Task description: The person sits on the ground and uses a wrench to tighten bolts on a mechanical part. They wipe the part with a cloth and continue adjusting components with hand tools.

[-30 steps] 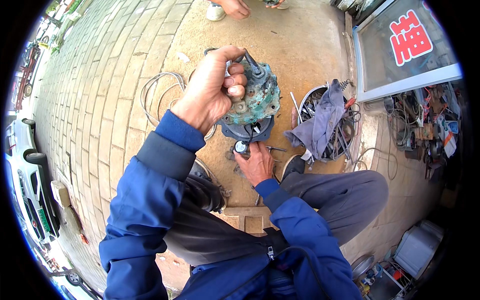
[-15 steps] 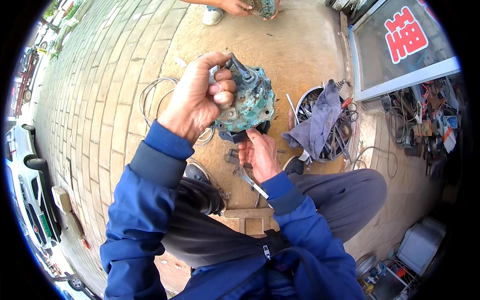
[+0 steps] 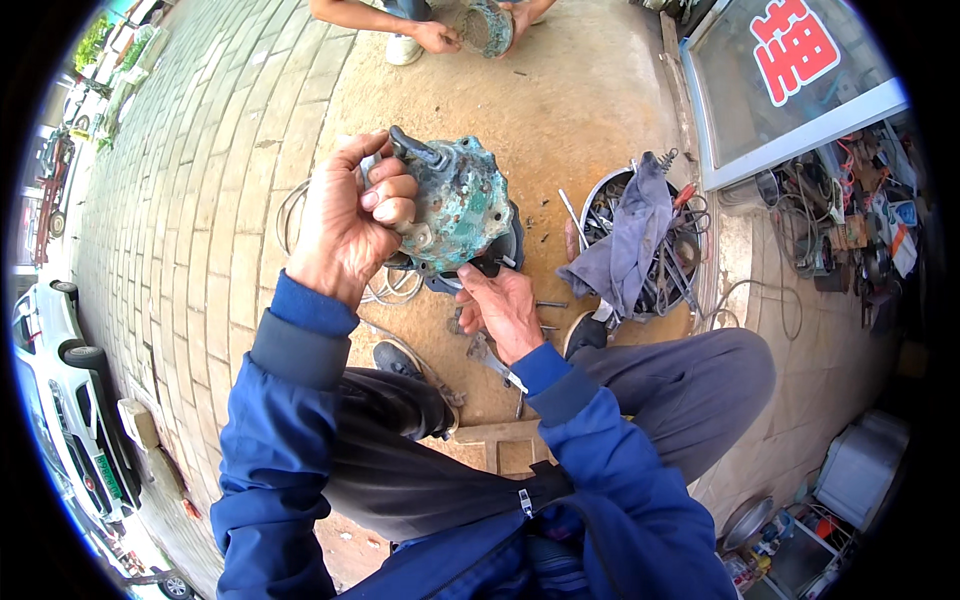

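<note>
Gripped in my left hand is the upper left of a corroded, green-crusted metal housing, with a dark bent tube on top. The housing is tilted over a dark metal body, partly hidden beneath it. My right hand is at the housing's lower edge, thumb up against a dark part and fingers curled; what they hold is hidden. A wrench lies below that hand, among small tools on the dusty ground.
A co-worker's hands hold a round crusted part ahead. At right are a bucket of tools draped with grey cloth, a framed glass sign and piled parts. Cable loops lie left; a white car stands beyond.
My left hand has moved left and down, tilting the housing. My right hand has shifted left, and the small cylinder it held is now out of sight. The co-worker's round part has come into fuller view.
</note>
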Demonstrator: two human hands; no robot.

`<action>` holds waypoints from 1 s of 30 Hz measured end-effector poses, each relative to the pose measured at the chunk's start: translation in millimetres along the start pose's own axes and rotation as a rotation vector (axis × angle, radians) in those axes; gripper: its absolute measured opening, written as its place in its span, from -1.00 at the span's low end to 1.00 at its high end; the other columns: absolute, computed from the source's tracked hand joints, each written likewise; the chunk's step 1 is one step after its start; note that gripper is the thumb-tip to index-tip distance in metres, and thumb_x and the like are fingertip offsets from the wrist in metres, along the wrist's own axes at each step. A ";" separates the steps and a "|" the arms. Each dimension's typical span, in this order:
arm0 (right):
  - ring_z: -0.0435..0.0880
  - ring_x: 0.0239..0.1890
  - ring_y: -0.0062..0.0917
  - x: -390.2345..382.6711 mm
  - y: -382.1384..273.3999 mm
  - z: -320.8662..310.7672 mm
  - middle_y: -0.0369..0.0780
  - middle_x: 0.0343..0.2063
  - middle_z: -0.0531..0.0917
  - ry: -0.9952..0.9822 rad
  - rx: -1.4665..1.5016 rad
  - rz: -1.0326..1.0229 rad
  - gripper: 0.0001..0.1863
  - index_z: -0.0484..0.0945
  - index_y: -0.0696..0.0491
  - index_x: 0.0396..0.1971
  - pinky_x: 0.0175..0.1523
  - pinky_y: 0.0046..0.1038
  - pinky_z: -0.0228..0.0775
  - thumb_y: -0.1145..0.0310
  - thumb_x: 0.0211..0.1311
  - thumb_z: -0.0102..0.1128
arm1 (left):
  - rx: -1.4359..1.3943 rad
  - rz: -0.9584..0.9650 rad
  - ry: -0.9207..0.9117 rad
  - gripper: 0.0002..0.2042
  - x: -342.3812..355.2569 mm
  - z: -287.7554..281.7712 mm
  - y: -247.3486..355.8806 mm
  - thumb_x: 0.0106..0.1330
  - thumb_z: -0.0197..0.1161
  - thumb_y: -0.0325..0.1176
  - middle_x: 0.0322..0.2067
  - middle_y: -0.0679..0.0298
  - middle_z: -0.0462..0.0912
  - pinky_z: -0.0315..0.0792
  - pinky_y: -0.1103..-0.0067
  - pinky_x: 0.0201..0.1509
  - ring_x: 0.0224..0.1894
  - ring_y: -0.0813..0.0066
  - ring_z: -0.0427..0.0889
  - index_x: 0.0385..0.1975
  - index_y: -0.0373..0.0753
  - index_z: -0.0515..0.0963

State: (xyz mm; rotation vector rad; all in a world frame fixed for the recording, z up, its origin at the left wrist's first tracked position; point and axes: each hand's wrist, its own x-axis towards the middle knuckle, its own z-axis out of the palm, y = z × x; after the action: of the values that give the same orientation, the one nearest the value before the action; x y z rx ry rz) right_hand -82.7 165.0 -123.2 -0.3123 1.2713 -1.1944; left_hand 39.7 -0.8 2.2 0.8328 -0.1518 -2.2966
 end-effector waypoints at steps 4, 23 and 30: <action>0.65 -0.60 -0.54 -5.4 8.5 6.3 -0.19 -0.42 0.67 -0.008 0.200 0.086 -0.55 0.57 0.15 -0.15 -0.51 -0.53 0.52 0.02 0.35 0.36 | -0.033 -0.005 0.022 -0.84 1.3 -6.0 2.6 0.48 0.15 -0.33 -0.61 0.44 0.24 0.01 0.72 -0.71 -0.68 0.70 0.16 -0.35 -0.18 0.39; 0.66 -0.11 -0.02 32.3 -38.7 -189.2 0.09 -0.17 0.63 1.120 -1.159 -0.312 -0.52 0.51 0.21 -0.11 0.00 -0.05 0.51 0.16 0.17 0.46 | -0.136 -0.042 -0.162 -0.68 -20.9 -34.6 -9.8 0.65 -0.11 -0.14 -0.58 0.39 0.24 0.10 0.61 -0.64 -0.66 0.60 0.15 -0.22 -0.24 0.46; 0.73 -0.10 0.06 56.4 -17.7 -221.6 0.15 -0.23 0.73 1.100 -1.098 0.015 -0.62 0.61 0.20 -0.23 0.00 0.01 0.56 0.16 0.21 0.39 | -0.191 -0.011 -0.165 -0.64 -33.9 -40.2 -13.9 0.66 -0.12 -0.09 -0.58 0.38 0.24 0.11 0.63 -0.64 -0.65 0.60 0.19 -0.20 -0.23 0.49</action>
State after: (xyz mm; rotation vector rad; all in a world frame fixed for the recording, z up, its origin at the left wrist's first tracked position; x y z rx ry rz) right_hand -288.2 202.2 -217.9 -0.4341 2.8480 -0.4717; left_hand 75.3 36.0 -16.2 0.5488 -0.0006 -2.3461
